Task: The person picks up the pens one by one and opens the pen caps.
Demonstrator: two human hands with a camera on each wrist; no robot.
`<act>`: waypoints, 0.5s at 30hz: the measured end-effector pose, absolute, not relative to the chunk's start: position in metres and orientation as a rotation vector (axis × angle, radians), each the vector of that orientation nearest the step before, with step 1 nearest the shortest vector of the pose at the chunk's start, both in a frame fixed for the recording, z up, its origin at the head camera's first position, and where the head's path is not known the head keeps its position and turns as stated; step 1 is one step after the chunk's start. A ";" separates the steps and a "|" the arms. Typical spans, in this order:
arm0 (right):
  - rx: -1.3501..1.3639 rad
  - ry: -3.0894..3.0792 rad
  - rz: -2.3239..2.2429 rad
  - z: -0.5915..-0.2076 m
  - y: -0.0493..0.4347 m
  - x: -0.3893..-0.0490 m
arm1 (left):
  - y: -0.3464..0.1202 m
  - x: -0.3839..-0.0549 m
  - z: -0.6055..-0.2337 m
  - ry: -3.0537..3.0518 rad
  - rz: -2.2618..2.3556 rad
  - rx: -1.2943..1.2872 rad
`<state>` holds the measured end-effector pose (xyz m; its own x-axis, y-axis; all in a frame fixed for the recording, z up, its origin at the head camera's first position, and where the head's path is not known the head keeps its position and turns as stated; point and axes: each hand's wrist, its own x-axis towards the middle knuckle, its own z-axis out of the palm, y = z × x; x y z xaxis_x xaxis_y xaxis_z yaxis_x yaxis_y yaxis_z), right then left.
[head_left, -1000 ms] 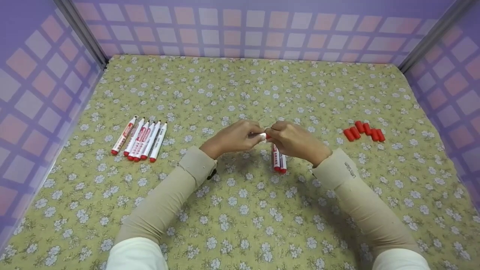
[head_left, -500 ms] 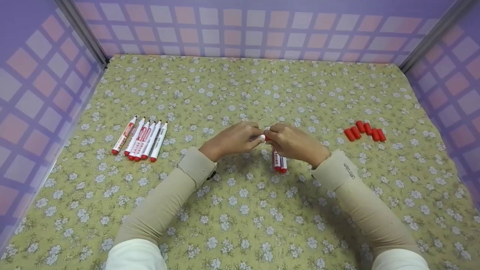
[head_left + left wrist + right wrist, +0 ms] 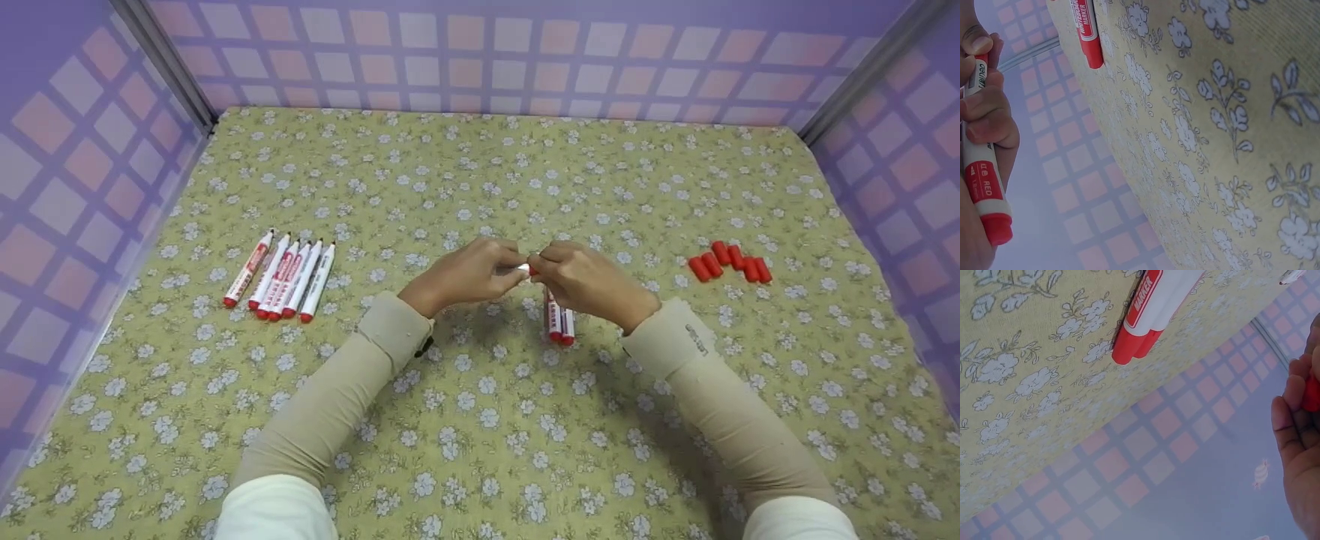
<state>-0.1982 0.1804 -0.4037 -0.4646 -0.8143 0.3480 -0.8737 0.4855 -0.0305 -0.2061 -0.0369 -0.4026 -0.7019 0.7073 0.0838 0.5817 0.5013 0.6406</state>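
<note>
Above the middle of the table, my left hand [image 3: 465, 277] grips a white marker [image 3: 982, 180] with a red label and red end, its fingers curled round the barrel. My right hand [image 3: 589, 281] pinches the red cap [image 3: 1311, 395] at the marker's other end. In the head view the two hands almost meet, and only a bit of white barrel and red cap shows between them. Whether the cap is fully seated is hidden by the fingers. Below my right hand lie two markers [image 3: 555, 322] side by side; the right wrist view shows their red caps [image 3: 1129, 346].
At the left lies a group of several uncapped markers [image 3: 281, 281], dark tips pointing away. Several loose red caps [image 3: 731, 261] lie at the right. A flowered cloth [image 3: 480, 420] covers the table, and checked purple panels [image 3: 465, 52] enclose its back and sides.
Both hands stay over the same spot with the marker and its cap, shifting only very slightly. The markers and loose caps on the cloth have not moved.
</note>
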 end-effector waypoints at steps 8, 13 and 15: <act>1.450 -2.334 0.224 -0.408 0.183 -0.201 | -0.040 -0.210 -0.407 2.510 1.035 1.081; 1.446 -2.329 0.267 -0.407 0.184 -0.201 | -0.041 -0.210 -0.405 2.487 1.081 1.092; 1.434 -2.352 0.289 -0.406 0.184 -0.201 | -0.041 -0.210 -0.404 2.484 1.089 1.091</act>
